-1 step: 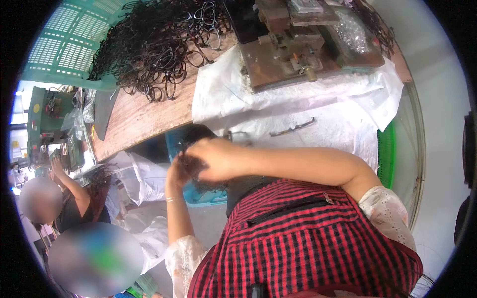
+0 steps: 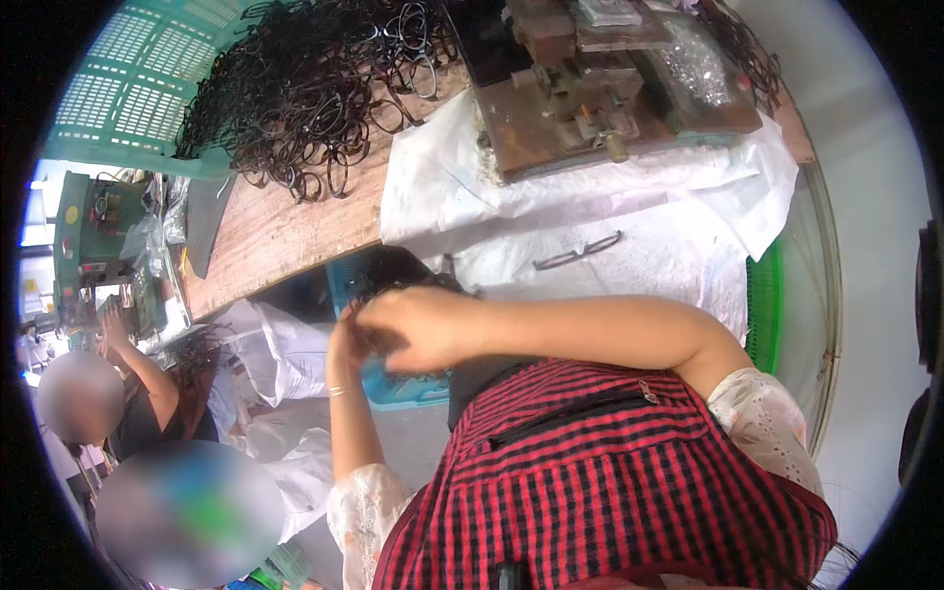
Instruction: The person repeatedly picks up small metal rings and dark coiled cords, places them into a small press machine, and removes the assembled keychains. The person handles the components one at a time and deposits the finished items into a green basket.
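My left hand (image 2: 346, 339) is raised above a blue basket (image 2: 393, 397), its fingers bent and partly hidden by the right hand. My right hand (image 2: 423, 323) reaches across from the right and meets it, fingers curled inward. Something dark shows between the two hands, too blurred and covered to name. Dark eyeglass frames (image 2: 398, 267) fill the basket behind and below them. To the right, a single dark eyeglass frame (image 2: 578, 252) lies on the white sheet (image 2: 678, 265).
A large tangled pile of eyeglass frames (image 2: 295, 98) covers the wooden table (image 2: 295, 231). A metal machine (image 2: 580, 108) stands at its right, beside a bag of small shiny parts (image 2: 696, 64). A green crate (image 2: 138, 88) sits far left. Another person's arm (image 2: 147, 369) shows at left.
My right hand has lowered slightly and covers more of the dark thing between my hands. The eyeglass frame on the sheet looks sharper and has its lenses' rims more visible.
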`<state>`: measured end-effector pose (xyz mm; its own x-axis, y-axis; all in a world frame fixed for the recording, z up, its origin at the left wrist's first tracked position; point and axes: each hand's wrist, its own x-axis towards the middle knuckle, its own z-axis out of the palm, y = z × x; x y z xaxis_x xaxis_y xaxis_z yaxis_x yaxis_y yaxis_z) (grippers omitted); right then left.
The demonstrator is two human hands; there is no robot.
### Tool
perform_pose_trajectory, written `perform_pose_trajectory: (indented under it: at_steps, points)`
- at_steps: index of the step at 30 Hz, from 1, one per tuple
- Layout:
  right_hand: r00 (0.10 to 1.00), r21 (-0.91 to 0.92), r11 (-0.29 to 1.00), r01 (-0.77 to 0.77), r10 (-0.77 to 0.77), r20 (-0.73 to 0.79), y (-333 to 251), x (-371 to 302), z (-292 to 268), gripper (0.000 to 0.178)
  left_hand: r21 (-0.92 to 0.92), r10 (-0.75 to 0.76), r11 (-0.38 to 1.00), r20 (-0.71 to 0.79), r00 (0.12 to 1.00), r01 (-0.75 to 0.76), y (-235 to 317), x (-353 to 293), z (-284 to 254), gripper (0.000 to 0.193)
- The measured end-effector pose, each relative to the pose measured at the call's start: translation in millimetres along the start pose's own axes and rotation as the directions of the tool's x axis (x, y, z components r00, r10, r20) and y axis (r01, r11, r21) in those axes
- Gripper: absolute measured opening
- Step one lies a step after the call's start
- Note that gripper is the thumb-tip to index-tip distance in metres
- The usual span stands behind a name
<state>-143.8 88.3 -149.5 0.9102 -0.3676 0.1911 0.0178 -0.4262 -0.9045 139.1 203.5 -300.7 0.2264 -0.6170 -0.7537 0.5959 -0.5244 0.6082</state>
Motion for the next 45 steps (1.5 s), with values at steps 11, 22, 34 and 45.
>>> perform_pose_trajectory:
  at_steps: [11,22,34,45]
  points:
    - [0.873,-0.657,0.578,-0.484,0.373,-0.315,74.3,-161.3,-93.3,0.041,0.899,0.64,0.271,0.099,0.762,-0.344,-29.0,77.8,-8.2,0.022]
    - [0.781,-0.338,0.708,-0.62,0.595,-0.189,26.2,-90.1,-63.4,0.019,-0.346,0.462,0.668,-0.502,0.731,-0.659,-106.4,31.1,-75.4,0.039]
    - [0.846,-0.529,0.705,-0.471,0.531,-0.046,22.0,-90.4,-72.6,0.04,-0.425,-0.035,0.901,-0.277,0.96,-0.09,-170.6,-46.6,-78.0,0.027]
    - [0.715,-0.402,0.6,-0.691,0.651,-0.256,-10.8,-154.0,-89.0,0.029,-0.681,0.019,0.698,-0.291,0.956,-0.221,-134.8,201.7,-10.0,0.048]
